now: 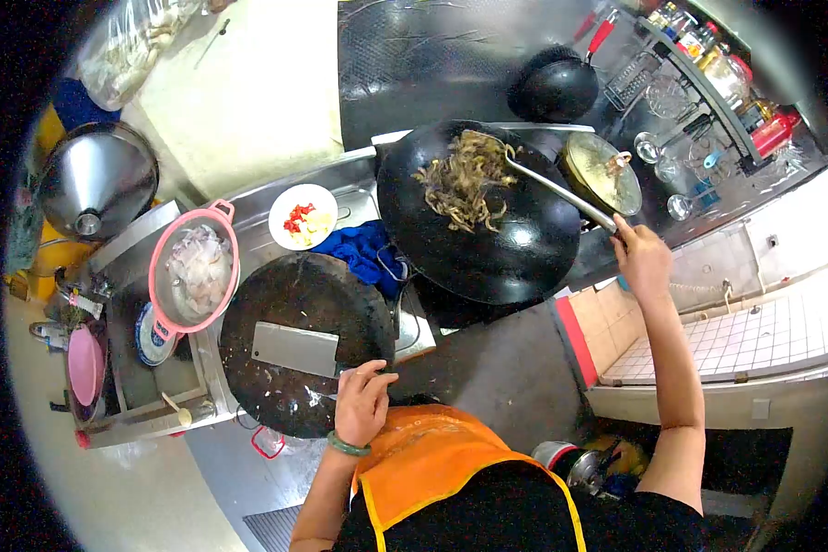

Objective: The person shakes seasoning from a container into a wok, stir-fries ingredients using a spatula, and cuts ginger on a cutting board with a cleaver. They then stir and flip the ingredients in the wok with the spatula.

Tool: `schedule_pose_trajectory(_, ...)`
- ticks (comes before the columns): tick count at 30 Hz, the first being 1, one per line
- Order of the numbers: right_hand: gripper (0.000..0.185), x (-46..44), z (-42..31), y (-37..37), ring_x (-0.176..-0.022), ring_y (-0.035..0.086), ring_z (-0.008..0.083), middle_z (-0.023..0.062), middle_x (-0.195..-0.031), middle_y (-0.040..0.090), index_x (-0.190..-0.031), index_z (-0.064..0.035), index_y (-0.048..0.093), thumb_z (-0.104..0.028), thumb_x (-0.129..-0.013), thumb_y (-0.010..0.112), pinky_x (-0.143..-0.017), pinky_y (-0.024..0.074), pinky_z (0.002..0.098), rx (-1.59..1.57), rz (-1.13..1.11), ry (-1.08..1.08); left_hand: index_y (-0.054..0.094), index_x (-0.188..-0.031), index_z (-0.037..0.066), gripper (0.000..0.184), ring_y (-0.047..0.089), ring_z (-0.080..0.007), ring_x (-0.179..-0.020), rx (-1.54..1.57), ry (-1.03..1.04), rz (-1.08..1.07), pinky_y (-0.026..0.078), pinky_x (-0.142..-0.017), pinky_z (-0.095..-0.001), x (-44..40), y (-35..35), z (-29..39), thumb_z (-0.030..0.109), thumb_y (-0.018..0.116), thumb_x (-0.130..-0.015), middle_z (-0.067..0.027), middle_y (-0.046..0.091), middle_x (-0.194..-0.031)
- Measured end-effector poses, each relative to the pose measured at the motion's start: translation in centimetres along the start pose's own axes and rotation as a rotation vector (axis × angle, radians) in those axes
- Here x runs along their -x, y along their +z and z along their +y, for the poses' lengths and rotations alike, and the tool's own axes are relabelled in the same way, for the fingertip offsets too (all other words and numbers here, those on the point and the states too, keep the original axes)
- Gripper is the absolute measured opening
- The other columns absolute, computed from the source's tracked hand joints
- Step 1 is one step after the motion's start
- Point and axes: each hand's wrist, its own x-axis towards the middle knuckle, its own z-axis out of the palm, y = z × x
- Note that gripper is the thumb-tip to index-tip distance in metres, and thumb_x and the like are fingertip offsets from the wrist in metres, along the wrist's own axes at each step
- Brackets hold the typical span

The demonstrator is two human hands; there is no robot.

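My right hand (642, 259) is closed round the end of a long metal wok ladle (561, 189). The ladle reaches into a big black wok (524, 244), and its head is partly hidden by dark brown, shredded-looking food (469, 184). My left hand (363, 405) hovers or rests at the near right edge of a round dark chopping board (276, 285); its fingers are loosely bent and apart. Close to those fingers lies a cleaver (294, 350), blade flat on the board. The cleaver's handle is mostly hidden by the hand.
A white plate (290, 237) with chopped red and pale pieces stands beside a blue cloth (363, 253). Left are a pink basket (159, 276) of pale, sliced food and a sink (147, 400). A lidded pot (607, 175) and utensil rack (699, 78) stand behind, right.
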Motion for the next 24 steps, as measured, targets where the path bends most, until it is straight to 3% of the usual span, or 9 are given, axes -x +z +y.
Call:
schedule_pose_trajectory(2, 0.038, -0.6, 0.0, -1.4, -0.064, 0.062, 0.0280, 0.0065, -0.073, 0.058, -0.118, -0.0201, 0.066, -0.022, -0.080, 0.070, -0.057, 0.0498, 0.0393, 0.078, -0.007, -0.013, 0.066, -0.102, 0.010, 0.031, 0.057, -0.0291, -0.095, 0.008, 0.028, -0.016, 0.046, -0.086, -0.0403, -0.6, 0.0, 0.3, -0.004, 0.062, -0.075, -0.0092, 0.059, -0.118)
schedule_pose_trajectory(6, 0.038, -1.8, 1.6, -2.8, -0.077, 0.068, 0.0297, 0.0127, -0.081, 0.068, -0.119, -0.0227, 0.067, -0.028, -0.082, 0.069, -0.067, 0.0541, 0.0425, 0.054, -0.396, 0.142, 0.067, -0.101, 0.009, 0.031, 0.057, -0.0305, -0.095, 0.054, 0.019, -0.009, 0.046, -0.086, -0.0412, -1.1, -0.2, 0.5, -0.004, 0.062, -0.074, -0.0096, 0.060, -0.117)
schedule_pose_trajectory(8, 0.028, -3.3, 4.3, -4.3, -0.083, 0.069, 0.0323, 0.0153, -0.088, 0.071, -0.103, -0.0209, 0.075, -0.032, -0.077, 0.071, -0.074, 0.0548, 0.0443, -0.034, -0.583, 0.189, 0.066, -0.101, 0.010, 0.031, 0.057, -0.0299, -0.096, 0.018, 0.010, -0.019, 0.046, -0.086, -0.0405, -0.9, -0.5, 0.2, -0.004, 0.062, -0.074, -0.0101, 0.060, -0.117)
schedule_pose_trajectory(10, 0.028, -5.5, 6.7, -6.0, -0.060, 0.067, 0.0232, 0.0125, -0.069, 0.069, -0.093, -0.0087, 0.076, -0.029, -0.074, 0.073, -0.060, 0.0524, 0.0359, -0.077, -0.818, 0.179, 0.066, -0.102, 0.010, 0.031, 0.057, -0.0299, -0.097, -0.005, 0.002, -0.010, 0.047, -0.087, -0.0403, -0.5, -0.8, -0.2, -0.005, 0.062, -0.074, -0.0103, 0.059, -0.118)
schedule_pose_trajectory(13, 0.026, -7.6, 8.2, -5.6, -0.048, 0.059, 0.0164, 0.0090, -0.058, 0.064, -0.081, -0.0021, 0.074, -0.027, -0.074, 0.072, -0.048, 0.0473, 0.0325, -0.169, -1.116, 0.363, 0.066, -0.102, 0.010, 0.031, 0.056, -0.0306, -0.098, -0.015, -0.028, 0.022, 0.046, -0.088, -0.0413, 0.1, -1.3, -0.8, -0.005, 0.061, -0.074, -0.0104, 0.060, -0.117)
schedule_pose_trajectory(16, 0.028, -6.7, 5.6, 0.0, -0.043, 0.052, 0.0134, 0.0065, -0.058, 0.061, -0.075, 0.0005, 0.071, -0.027, -0.079, 0.071, -0.043, 0.0422, 0.0309, -0.264, -1.083, 0.302, 0.067, -0.102, 0.009, 0.029, 0.058, -0.0293, -0.095, -0.049, -0.062, 0.016, 0.044, -0.089, -0.0405, 0.7, -1.5, -1.4, -0.003, 0.062, -0.075, -0.0101, 0.060, -0.117)
schedule_pose_trajectory(18, 0.036, -4.8, 3.8, 6.1, -0.052, 0.059, 0.0164, 0.0070, -0.062, 0.064, -0.087, 0.0003, 0.072, -0.035, -0.085, 0.067, -0.053, 0.0479, 0.0341, -0.434, -0.914, 0.219, 0.067, -0.102, 0.009, 0.029, 0.058, -0.0293, -0.096, -0.053, -0.056, 0.017, 0.044, -0.089, -0.0407, 0.8, -1.6, -1.4, -0.002, 0.062, -0.076, -0.0097, 0.060, -0.117)
schedule_pose_trajectory(20, 0.037, -5.7, 0.5, 4.0, -0.071, 0.069, 0.0296, 0.0135, -0.075, 0.069, -0.094, -0.0092, 0.075, -0.043, -0.082, 0.069, -0.067, 0.0531, 0.0391, -0.288, -0.760, 0.244, 0.067, -0.102, 0.009, 0.029, 0.057, -0.0292, -0.096, -0.068, -0.058, 0.022, 0.044, -0.090, -0.0409, 0.6, -1.9, -1.5, -0.002, 0.062, -0.076, -0.0092, 0.060, -0.117)
schedule_pose_trajectory(24, 0.032, -7.3, 3.8, -0.7, -0.078, 0.069, 0.0317, 0.0171, -0.082, 0.070, -0.096, -0.0140, 0.076, -0.041, -0.080, 0.071, -0.070, 0.0541, 0.0417, -0.237, -0.616, 0.211, 0.067, -0.101, 0.010, 0.029, 0.056, -0.0305, -0.102, -0.054, -0.100, 0.028, 0.044, -0.091, -0.0416, 0.7, -2.0, -1.7, -0.003, 0.061, -0.076, -0.0098, 0.060, -0.118)
